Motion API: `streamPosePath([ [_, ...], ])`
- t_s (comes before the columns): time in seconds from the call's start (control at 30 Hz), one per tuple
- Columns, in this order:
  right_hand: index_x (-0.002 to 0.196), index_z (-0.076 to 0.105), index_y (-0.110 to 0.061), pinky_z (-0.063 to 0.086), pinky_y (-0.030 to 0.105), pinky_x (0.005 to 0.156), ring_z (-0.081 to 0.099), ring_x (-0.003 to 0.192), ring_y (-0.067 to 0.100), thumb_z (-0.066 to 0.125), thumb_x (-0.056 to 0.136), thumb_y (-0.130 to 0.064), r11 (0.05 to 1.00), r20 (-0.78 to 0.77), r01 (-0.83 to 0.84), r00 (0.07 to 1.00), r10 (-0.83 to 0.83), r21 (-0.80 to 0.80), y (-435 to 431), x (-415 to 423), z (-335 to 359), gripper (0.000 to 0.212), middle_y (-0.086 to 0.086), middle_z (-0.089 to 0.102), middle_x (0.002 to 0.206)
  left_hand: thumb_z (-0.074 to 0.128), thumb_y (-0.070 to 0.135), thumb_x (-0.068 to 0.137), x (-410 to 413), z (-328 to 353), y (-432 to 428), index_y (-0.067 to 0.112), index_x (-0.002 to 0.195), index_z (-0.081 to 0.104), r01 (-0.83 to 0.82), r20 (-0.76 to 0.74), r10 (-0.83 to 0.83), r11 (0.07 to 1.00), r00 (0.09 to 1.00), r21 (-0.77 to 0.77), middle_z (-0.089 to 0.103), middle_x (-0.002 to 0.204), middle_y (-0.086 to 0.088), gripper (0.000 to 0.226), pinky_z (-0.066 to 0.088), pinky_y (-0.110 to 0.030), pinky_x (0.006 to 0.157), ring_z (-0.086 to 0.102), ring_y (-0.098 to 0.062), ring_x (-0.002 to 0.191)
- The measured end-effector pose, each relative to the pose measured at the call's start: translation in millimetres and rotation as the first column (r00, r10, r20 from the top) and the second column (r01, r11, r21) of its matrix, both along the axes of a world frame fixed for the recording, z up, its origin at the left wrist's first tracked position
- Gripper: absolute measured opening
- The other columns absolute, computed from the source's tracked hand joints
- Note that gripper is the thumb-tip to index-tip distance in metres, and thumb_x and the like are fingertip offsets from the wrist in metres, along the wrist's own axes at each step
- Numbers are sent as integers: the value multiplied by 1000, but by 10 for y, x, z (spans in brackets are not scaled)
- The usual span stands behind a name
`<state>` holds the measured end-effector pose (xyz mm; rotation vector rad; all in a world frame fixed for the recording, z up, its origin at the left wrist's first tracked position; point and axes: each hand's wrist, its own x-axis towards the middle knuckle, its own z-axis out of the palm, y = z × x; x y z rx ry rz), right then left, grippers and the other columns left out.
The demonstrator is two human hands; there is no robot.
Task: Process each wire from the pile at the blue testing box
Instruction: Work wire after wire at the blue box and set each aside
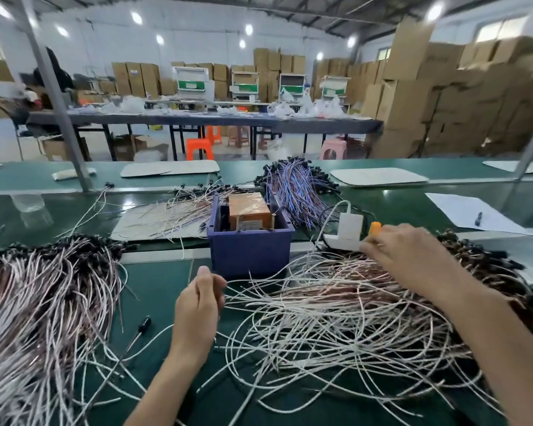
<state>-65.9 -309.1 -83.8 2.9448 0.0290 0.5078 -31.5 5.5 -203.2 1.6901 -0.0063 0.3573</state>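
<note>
Though near, box (250, 250) beyond left grip (197, 305)

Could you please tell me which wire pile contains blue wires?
The bundle just behind the blue testing box, at its right rear corner; the left pile and the right pile are whitish-pink.

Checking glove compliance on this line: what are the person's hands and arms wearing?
Nothing visible. The left hand and right hand are bare, with no gloves, watch or wrist strap seen. Both forearms show no sleeves.
</note>
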Motion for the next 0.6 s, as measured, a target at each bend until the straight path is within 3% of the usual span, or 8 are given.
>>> streamPosePath([
  [0.07,129,61,-32,42,35,106,56,121,15,27,103,-57,998,-136,65,989,-64,3,-53,-1,-251,50,-7,62,130,31,52,106,-15,-42,-21,21,77,66,21,13,-22,999,1000,35,57,58,7,55,43,-34,56,49,-4,53],
  [0.13,137,55,-32,28,36,116,47,133,14,27,104,-56,994,-168,99,982,-90,46,-36,4,-437,49,-9,57,141,28,59,102,-39,-73,-25,28,77,65,40,27,-43,995,999,87,58,59,6,54,44,-33,57,50,-5,54],
  [0.23,144,50,-27,20,41,122,42,139,17,31,106,-49,993,-84,78,994,-70,85,71,25,-527,48,-3,55,145,26,60,100,-68,-83,-33,30,76,64,46,41,-54,983,998,180,60,61,6,55,44,-27,58,52,-5,56],
  [0.33,136,59,-19,33,47,116,53,129,25,42,104,-38,964,141,-97,988,63,248,409,9,-506,42,5,64,132,31,47,107,-70,-9,-2,26,77,65,46,11,-49,980,999,193,63,61,7,50,46,-33,63,55,-6,57],
  [0.4,134,61,-19,43,46,110,59,121,25,45,103,-35,919,245,-240,955,166,314,769,-15,-534,39,4,68,126,34,41,107,-29,101,118,27,78,66,36,-15,-33,949,999,313,66,62,8,45,49,-37,66,59,-6,58],
  [0.5,136,59,-22,41,43,112,60,116,19,46,102,-33,872,241,-378,919,312,311,1291,-37,-756,38,-2,69,123,37,37,104,83,325,443,20,87,64,13,-100,72,745,992,667,72,81,0,36,53,-40,80,66,-22,81],
  [0.6,135,61,-24,41,41,110,63,111,19,55,100,-27,863,209,-381,922,327,330,1596,-81,-1092,36,-5,71,118,41,38,102,95,495,830,12,90,61,176,-255,170,377,952,909,69,88,-7,35,54,-35,78,66,-24,80],
])
